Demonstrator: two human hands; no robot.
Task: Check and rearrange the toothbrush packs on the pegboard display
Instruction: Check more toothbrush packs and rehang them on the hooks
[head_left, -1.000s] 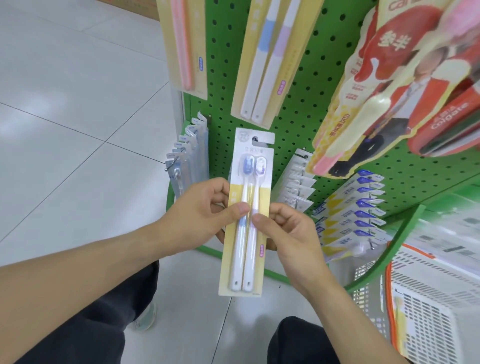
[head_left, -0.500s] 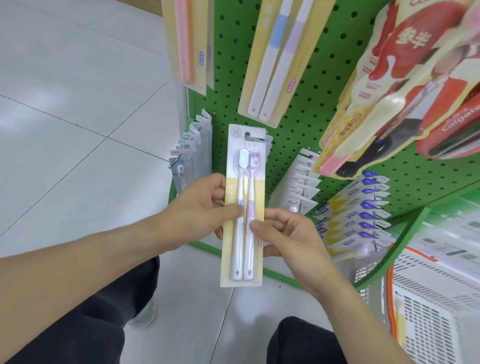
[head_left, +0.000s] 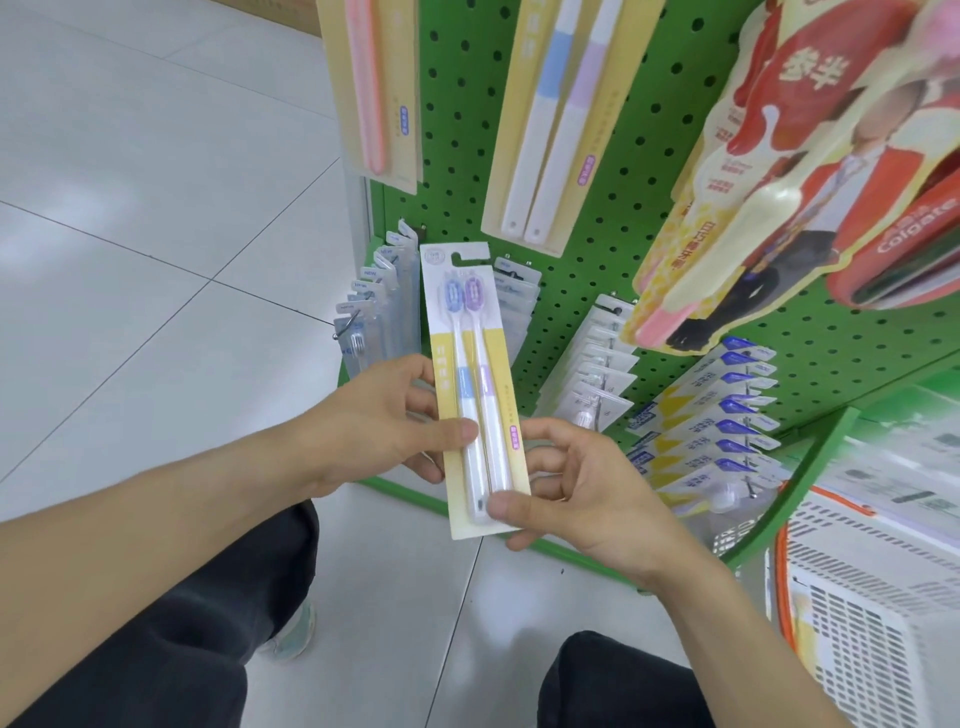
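While both hands pinch toothbrush pack, floor leftward

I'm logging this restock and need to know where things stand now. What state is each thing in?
Two-brush pack: off its peg, upright, sealed, held in both hands.
Left hand: grip on pack's middle, thumb in front.
Right hand: pinches pack's lower end.
Pegboard: hung with packs.
Upper twin pack: hanging.
Basket: on floor.

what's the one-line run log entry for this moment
step: checking pack | left hand: holds toothbrush pack | right hand: pinches its lower end | pack: upright, off the pegboard
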